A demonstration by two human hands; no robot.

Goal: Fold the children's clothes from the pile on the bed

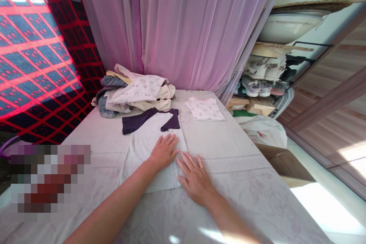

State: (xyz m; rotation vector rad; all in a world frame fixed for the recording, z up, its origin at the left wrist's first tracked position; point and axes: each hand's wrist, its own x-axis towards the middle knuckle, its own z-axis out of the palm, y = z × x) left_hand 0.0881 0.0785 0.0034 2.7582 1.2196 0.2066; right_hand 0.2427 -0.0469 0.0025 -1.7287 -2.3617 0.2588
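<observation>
A white T-shirt [143,152] with dark purple sleeves lies flat on the bed, its right side folded inward so that one sleeve rests over the chest. My left hand [165,151] lies palm down on the shirt near the folded side, fingers stretched out. Just to the right, my right hand [196,177] is flat at the shirt's right edge, with its fingertips by the fold. Both hands are open and hold nothing. Beyond, on the right, sits a neatly folded white printed garment [206,109].
A heap of rumpled clothes [137,91] stands at the bed's far left. Purple curtains [183,26] hang behind it. On the right are a shoe rack [291,80], a plastic bag [263,129] and a cardboard box [283,162]. A pixelated patch covers the bed's left side.
</observation>
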